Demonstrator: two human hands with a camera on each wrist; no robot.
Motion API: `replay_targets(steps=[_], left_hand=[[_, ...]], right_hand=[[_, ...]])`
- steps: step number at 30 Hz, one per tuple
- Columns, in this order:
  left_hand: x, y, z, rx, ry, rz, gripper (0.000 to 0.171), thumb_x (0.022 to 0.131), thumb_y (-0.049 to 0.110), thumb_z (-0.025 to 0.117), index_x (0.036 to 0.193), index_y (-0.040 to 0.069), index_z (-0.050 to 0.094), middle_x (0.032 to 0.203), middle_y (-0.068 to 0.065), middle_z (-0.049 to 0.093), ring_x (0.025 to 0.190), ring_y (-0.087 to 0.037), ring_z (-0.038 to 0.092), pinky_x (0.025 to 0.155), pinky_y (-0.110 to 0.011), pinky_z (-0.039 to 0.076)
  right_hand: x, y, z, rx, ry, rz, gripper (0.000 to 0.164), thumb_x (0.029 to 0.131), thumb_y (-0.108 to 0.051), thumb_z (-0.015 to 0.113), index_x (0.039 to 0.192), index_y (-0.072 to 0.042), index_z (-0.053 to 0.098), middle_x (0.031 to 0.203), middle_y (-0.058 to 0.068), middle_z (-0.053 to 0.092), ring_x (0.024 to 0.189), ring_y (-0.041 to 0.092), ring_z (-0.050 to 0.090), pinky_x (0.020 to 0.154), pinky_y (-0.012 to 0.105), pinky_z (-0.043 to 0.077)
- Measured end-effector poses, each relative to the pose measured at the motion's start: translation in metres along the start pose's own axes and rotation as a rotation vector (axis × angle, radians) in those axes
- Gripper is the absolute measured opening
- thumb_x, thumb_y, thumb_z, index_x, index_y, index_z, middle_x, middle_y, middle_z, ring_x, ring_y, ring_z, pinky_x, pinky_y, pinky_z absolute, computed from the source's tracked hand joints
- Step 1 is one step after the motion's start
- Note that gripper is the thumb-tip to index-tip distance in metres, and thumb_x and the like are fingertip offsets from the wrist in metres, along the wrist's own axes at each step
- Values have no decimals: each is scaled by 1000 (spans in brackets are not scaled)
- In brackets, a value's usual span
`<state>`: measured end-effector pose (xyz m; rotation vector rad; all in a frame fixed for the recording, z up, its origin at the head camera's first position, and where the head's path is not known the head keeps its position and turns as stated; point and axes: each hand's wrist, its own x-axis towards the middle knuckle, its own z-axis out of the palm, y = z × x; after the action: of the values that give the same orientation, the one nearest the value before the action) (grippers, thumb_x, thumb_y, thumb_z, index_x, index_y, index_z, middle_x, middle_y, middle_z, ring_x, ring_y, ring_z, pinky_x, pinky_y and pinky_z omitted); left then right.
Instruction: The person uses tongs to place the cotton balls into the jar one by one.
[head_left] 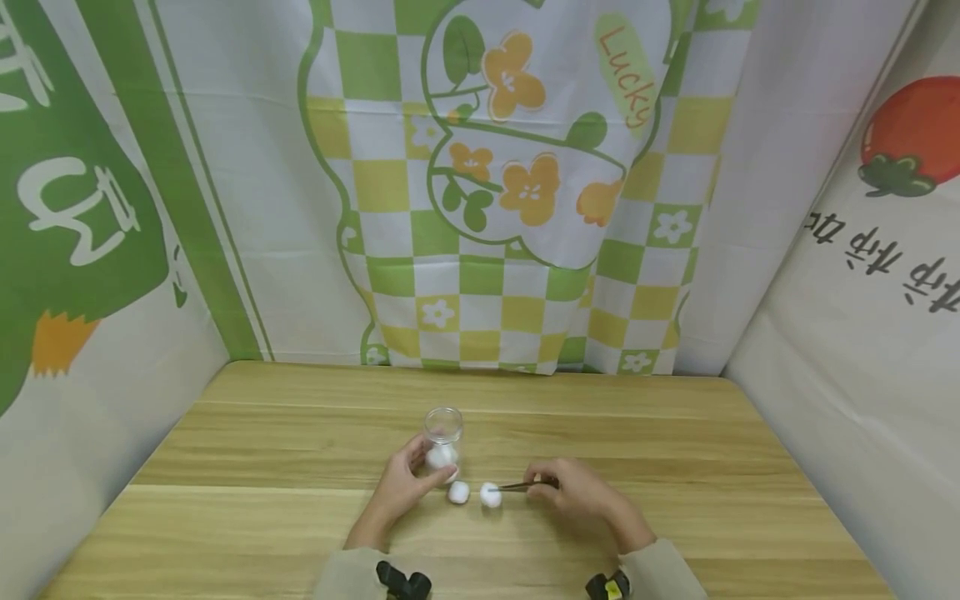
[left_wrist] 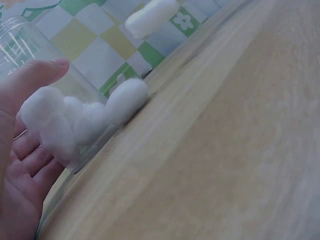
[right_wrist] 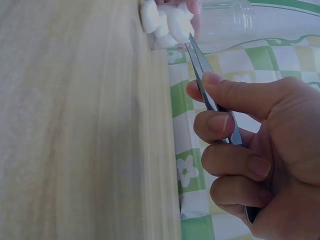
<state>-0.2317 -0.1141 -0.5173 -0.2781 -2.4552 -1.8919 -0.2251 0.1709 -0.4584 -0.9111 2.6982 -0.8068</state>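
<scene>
My left hand (head_left: pixel 397 493) holds a clear jar (head_left: pixel 444 423) upright on the table, its thumb across the near side. Several white cotton balls (left_wrist: pixel 92 122) lie in the jar's lower part, and no lid shows on its mouth. Close beside the base, one loose cotton ball (head_left: pixel 458 492) rests on the wood. Black tweezers (right_wrist: pixel 204 75) are gripped by my right hand (head_left: pixel 573 493), thumb and forefinger pressing the arms. At their tips is another cotton ball (head_left: pixel 491 495), which appears raised off the tabletop in the left wrist view.
The wooden table (head_left: pixel 300 425) runs back to a green and yellow checked curtain (head_left: pixel 517 308). Printed cloth walls (head_left: pixel 847 350) stand on the left and right sides. Black wrist cameras (head_left: pixel 405 581) sit at both cuffs.
</scene>
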Motion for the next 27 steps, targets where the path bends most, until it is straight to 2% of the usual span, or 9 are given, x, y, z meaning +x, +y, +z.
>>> replay_targets(steps=[16,27], left_hand=[[2,-4,0,4,14,-21,67,81,17,76,139,1,46,138,-21,56,129,-37,54,113,-50,42],[1,-2,0,-2,8,-26,67,82,19,76,140,3,46,140,-19,55,132,-36,52,115,-50,39]], right_hand=[[4,-2,-7,20,58,-70,10,94,-18,61,97,-11,68,67,-3,57,59,-5,38,51,13,36],[5,-7,-11,87,99,-85,11,94,-17,60,99,-9,67,69,9,61,58,-5,37,50,13,36]])
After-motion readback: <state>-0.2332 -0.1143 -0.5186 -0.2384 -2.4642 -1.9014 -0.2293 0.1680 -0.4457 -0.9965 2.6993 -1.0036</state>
